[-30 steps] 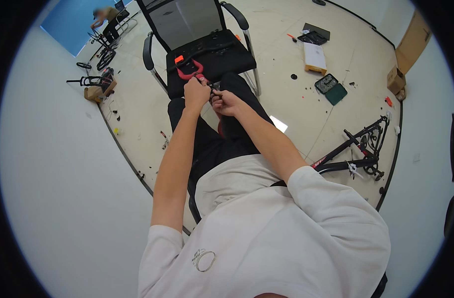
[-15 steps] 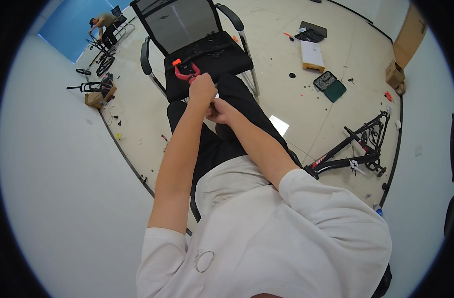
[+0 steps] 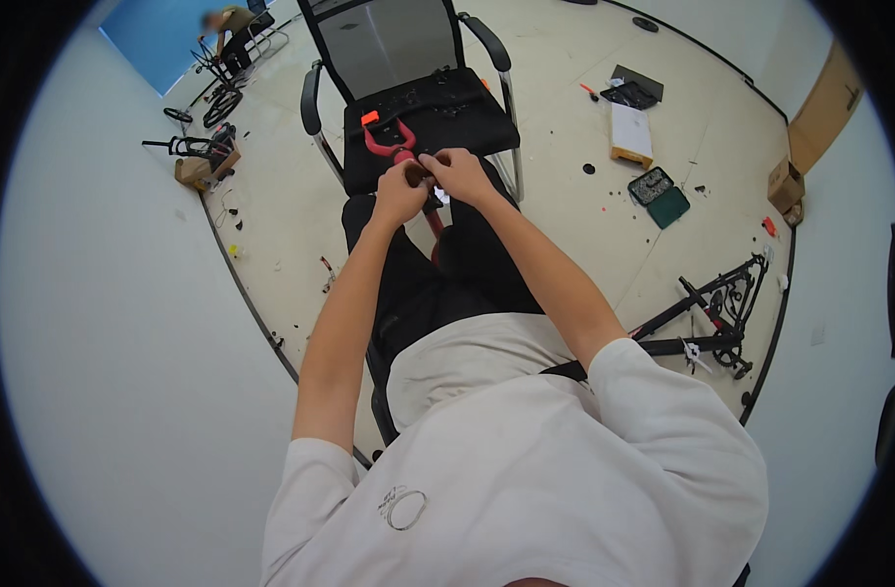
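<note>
A red forked part (image 3: pixel 391 147) rests with its U-shaped end on the black chair seat. Its red shaft (image 3: pixel 435 223) runs back toward me between my knees. My left hand (image 3: pixel 400 199) has its fingers curled round the part just below the fork. Close beside it, on the right, my right hand (image 3: pixel 458 177) is closed in a pinch at the same spot. Anything small between its fingertips is hidden. A small orange piece (image 3: pixel 370 117) lies at the left tip of the fork.
The chair (image 3: pixel 431 127) facing me carries small dark bits. On the floor to the right are an open green case (image 3: pixel 668 207), a white-topped box (image 3: pixel 631 132) and a black bicycle frame (image 3: pixel 702 318). Cardboard boxes (image 3: pixel 786 184) stand by the wall. Far left, a person (image 3: pixel 236 24) bends over a bicycle.
My hands have shifted from overlapping to side by side at the neck of the red part. The right hand has risen, and the red shaft now shows. My view has moved slightly.
</note>
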